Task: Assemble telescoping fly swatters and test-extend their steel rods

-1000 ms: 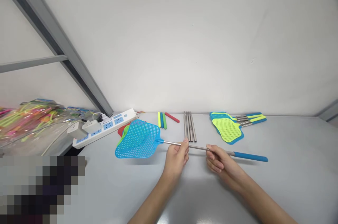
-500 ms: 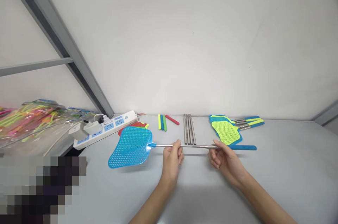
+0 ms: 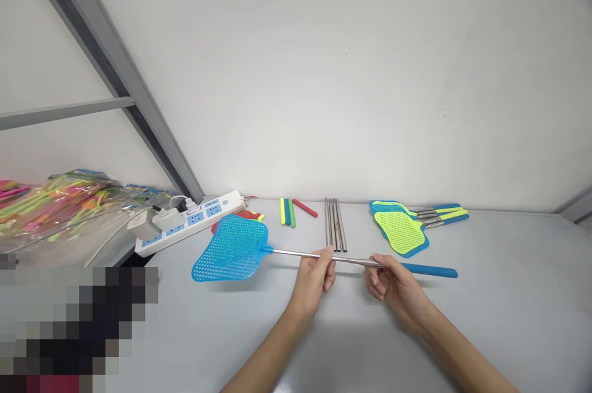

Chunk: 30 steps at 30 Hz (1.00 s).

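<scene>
A blue fly swatter (image 3: pixel 234 251) with a perforated head, a telescopic metal rod and a blue handle is held above the table, its rod extended. My left hand (image 3: pixel 314 279) is closed on the thin middle of the rod, thumb on top. Farther right, my right hand (image 3: pixel 393 282) pinches the thicker rod section just left of the blue handle. Behind my hands lie several bare metal rods (image 3: pixel 336 224) side by side. Past my right hand rests a pile of fly swatters (image 3: pixel 401 232) with yellow and blue heads.
Loose handle sleeves in yellow, blue, green (image 3: pixel 292 213) and red (image 3: pixel 305 208) lie at the back of the grey table (image 3: pixel 509 294). A red swatter head (image 3: pixel 250 215) shows behind the blue one. At left are a power strip (image 3: pixel 189 226) with plugs and bagged colourful items (image 3: pixel 60 208).
My left hand has slid right along the rod, closer to my right hand. The swatter now tilts, its handle end lower. The whole view has shifted slightly.
</scene>
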Available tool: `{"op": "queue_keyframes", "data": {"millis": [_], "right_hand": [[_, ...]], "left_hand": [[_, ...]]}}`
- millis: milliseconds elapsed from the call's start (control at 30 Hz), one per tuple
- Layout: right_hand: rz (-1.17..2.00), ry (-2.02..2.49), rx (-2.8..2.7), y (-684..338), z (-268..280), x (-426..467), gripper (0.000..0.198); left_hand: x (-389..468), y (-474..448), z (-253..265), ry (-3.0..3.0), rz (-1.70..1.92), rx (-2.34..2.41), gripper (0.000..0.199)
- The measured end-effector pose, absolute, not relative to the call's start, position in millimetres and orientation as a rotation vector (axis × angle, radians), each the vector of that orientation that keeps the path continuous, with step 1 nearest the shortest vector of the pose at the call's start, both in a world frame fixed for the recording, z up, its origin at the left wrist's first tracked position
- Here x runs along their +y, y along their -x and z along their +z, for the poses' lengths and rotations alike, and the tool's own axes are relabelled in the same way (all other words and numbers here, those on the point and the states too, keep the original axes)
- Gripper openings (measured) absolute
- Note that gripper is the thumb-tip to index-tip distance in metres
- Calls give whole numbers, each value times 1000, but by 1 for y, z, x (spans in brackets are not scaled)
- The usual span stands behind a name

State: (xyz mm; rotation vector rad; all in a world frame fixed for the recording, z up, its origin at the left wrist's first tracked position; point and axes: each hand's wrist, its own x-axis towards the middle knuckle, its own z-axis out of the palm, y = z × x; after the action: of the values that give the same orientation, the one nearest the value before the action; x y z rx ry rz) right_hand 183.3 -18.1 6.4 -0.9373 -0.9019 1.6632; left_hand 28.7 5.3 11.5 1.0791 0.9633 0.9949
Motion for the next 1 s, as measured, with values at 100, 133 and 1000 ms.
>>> {"op": "queue_keyframes", "data": {"millis": [100, 133, 1000], "right_hand": [[1671, 944, -910, -183, 7, -18, 41], [1679, 946, -911, -182, 6, -18, 41], [1901, 873, -879, -163, 3, -31, 47]], "left_hand": [[4, -29, 14, -1132, 953, 949, 41], [3, -30, 15, -1140, 934, 945, 41], [-5, -40, -7, -1300, 792, 860, 45]]}}
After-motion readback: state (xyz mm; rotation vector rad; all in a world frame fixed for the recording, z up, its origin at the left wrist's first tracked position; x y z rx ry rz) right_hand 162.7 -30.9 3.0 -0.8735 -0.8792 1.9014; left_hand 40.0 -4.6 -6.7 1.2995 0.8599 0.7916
